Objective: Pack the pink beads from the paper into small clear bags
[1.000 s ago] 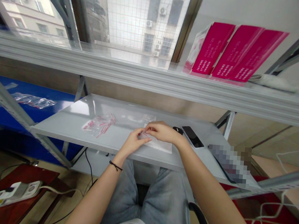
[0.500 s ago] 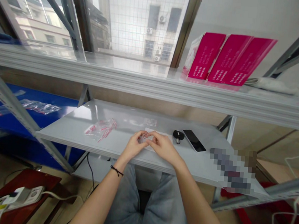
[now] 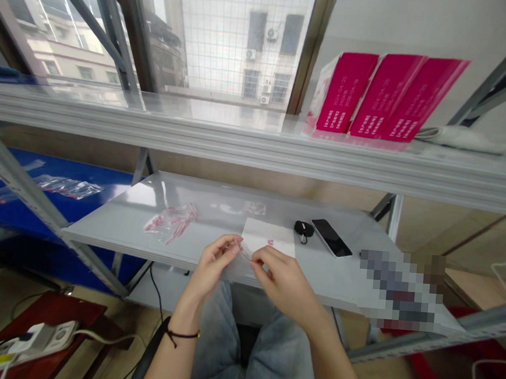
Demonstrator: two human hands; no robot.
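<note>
Between my two hands, over the front part of the grey shelf table, is a small clear plastic bag (image 3: 245, 251). My left hand (image 3: 212, 263) pinches its left end, and my right hand (image 3: 283, 276) grips the other end with curled fingers. What the bag contains is too small to make out. Just behind my hands lies a white sheet of paper (image 3: 258, 229) with small pink marks or pieces (image 3: 270, 242) on it. Off to the left rests a clear plastic bag with pink-and-white strips (image 3: 172, 221). A flat clear packet (image 3: 255, 208) lies farther back.
A black case with a clip (image 3: 303, 229) and a smartphone (image 3: 331, 238) lie right of the paper. Magenta boxes (image 3: 385, 98) stand on the raised shelf (image 3: 222, 133) above. At left, a blue surface (image 3: 113, 187) bears plastic bags. A power strip (image 3: 55, 338) sits lower left.
My hands have drawn apart and come nearer to me, off the paper. The clear bag now shows stretched between them, and more of the white paper is uncovered.
</note>
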